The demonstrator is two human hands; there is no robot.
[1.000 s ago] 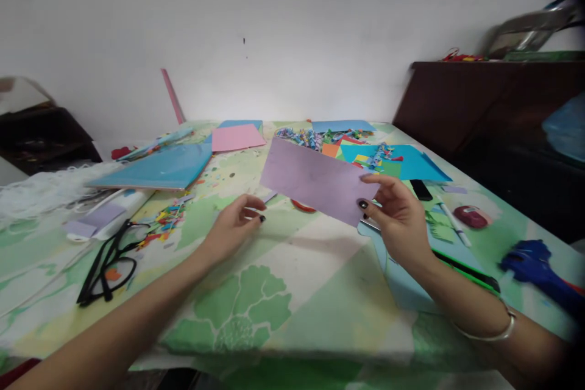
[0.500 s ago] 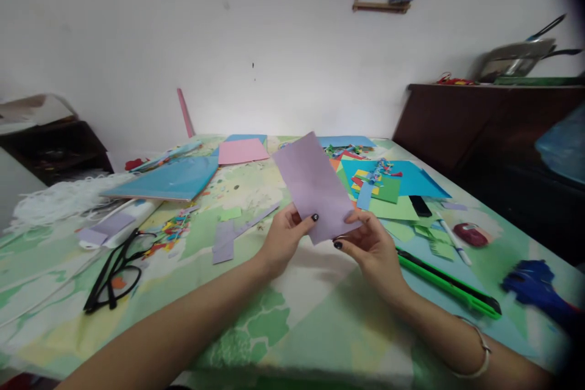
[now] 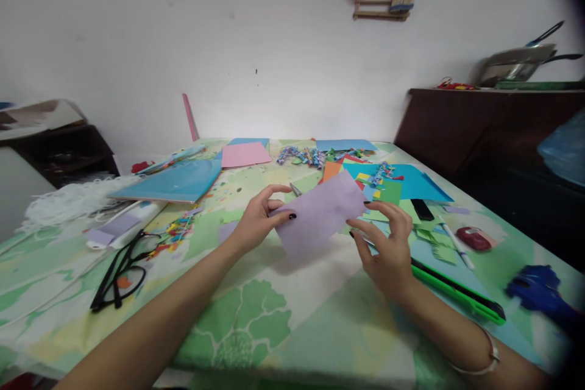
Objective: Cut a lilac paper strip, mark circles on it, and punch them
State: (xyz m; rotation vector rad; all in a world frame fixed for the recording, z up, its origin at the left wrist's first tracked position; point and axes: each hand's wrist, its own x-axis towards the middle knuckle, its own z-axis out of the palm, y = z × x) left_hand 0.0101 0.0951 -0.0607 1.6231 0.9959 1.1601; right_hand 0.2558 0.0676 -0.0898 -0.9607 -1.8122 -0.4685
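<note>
A rectangular sheet of purple paper [image 3: 320,214] is held tilted above the table. My left hand [image 3: 262,219] pinches its left end between thumb and fingers. At the paper's right edge, my right hand [image 3: 386,244] has its fingers spread apart, fingertips at or close to the edge; contact is hard to make out. A pointed metal tip [image 3: 296,189] shows behind the paper near my left fingers, the rest hidden. Purple paper scraps [image 3: 227,231] lie partly behind my left hand. Beside my right wrist rests a green and black cutter-like tool [image 3: 457,292].
Black glasses [image 3: 121,274], a blue folder [image 3: 171,180] and white cord [image 3: 68,201] lie left. Pink paper [image 3: 245,154] and rolled paper pieces [image 3: 301,157] sit farther back. Rightward are coloured sheets [image 3: 425,183], a white pen [image 3: 458,247] and a blue glue gun [image 3: 532,286].
The purple paper has turned from upright to slanting sideways and lower. My left hand has moved left to its end, and my right fingers have spread from their pinch.
</note>
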